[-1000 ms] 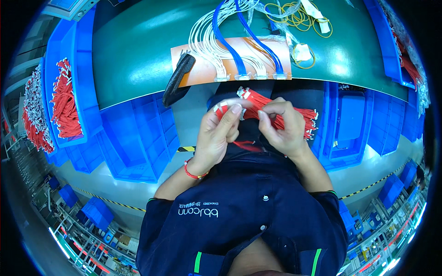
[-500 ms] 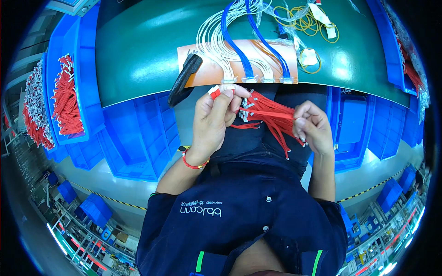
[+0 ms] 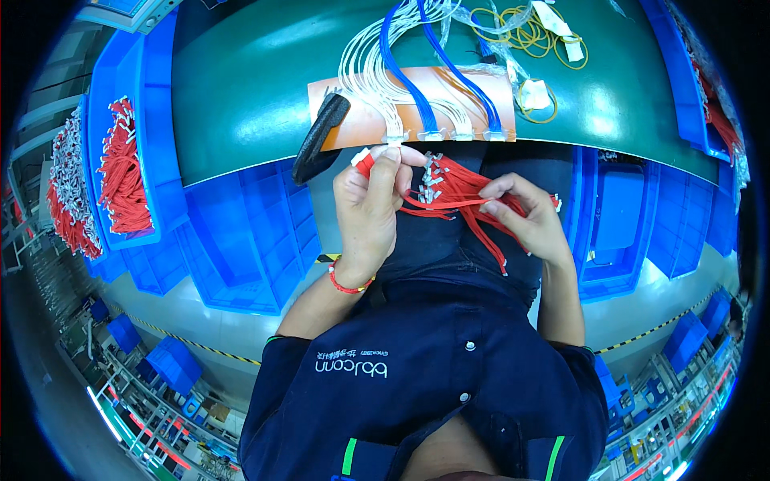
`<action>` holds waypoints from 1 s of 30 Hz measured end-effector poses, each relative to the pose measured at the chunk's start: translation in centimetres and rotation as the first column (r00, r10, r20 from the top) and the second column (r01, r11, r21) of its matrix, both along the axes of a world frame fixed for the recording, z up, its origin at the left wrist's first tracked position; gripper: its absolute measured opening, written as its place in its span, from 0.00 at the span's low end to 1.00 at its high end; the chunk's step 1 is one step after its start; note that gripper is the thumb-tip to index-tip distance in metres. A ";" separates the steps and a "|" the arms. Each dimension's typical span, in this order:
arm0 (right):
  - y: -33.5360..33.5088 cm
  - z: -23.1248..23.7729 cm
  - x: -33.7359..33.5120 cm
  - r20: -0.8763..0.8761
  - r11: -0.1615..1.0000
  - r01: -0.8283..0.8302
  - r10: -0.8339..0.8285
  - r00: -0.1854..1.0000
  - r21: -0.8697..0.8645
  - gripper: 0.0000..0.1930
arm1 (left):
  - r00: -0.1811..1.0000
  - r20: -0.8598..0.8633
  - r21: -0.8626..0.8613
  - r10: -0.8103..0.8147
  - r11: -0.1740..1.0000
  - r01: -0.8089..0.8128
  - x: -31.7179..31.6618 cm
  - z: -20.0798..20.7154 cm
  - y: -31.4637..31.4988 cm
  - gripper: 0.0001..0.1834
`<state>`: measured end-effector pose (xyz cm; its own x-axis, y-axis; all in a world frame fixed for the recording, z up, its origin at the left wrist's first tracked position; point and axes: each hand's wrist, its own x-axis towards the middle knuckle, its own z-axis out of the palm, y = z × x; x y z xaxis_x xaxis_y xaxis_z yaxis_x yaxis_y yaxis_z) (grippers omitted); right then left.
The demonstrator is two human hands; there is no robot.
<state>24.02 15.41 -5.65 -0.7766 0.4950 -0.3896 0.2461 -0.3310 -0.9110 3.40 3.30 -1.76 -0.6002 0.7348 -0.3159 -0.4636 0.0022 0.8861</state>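
Note:
My left hand (image 3: 370, 196) is closed in a pinch at the table's front edge. A white connector with a short red part (image 3: 362, 160) sticks out between its thumb and fingers. On my lap lies a loose bunch of red wires (image 3: 465, 180) with small white and metallic ends. My right hand (image 3: 525, 215) pinches red wire in this bunch between thumb and fingertips; how many strands it holds, I cannot tell. Just beyond my left hand, white wires (image 3: 361, 68) and blue wires (image 3: 401, 72) end in clear-white connectors along the front of an orange board (image 3: 341, 135).
A black, padded-looking bar (image 3: 321, 138) overhangs the green table (image 3: 241, 120) at the board's left. Yellow rubber bands (image 3: 521, 36) and white scraps lie at the back right. Blue bins (image 3: 164, 152) with red wires stand at the left; further blue bins (image 3: 618, 212) sit below the table.
My right hand has moved left along the red wires, toward the bunch's middle. My left hand keeps its pinch on the connector and has shifted slightly.

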 end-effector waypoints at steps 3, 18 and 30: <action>0.8 -0.5 0.8 0.051 0.955 -0.117 0.107 0.993 0.272 0.09 | 1.000 0.018 0.002 0.008 1.000 -0.008 0.2 0.0 0.0 0.17; 0.7 -1.6 1.9 -0.304 0.971 0.237 -0.226 0.925 0.000 0.05 | 0.968 0.237 0.053 -0.087 0.996 0.077 -1.0 0.1 -0.2 0.17; 0.2 -2.0 2.6 -0.311 0.973 0.136 -0.190 0.931 -0.187 0.10 | 0.909 0.275 0.000 -0.313 0.945 0.326 0.1 -0.9 -1.9 0.22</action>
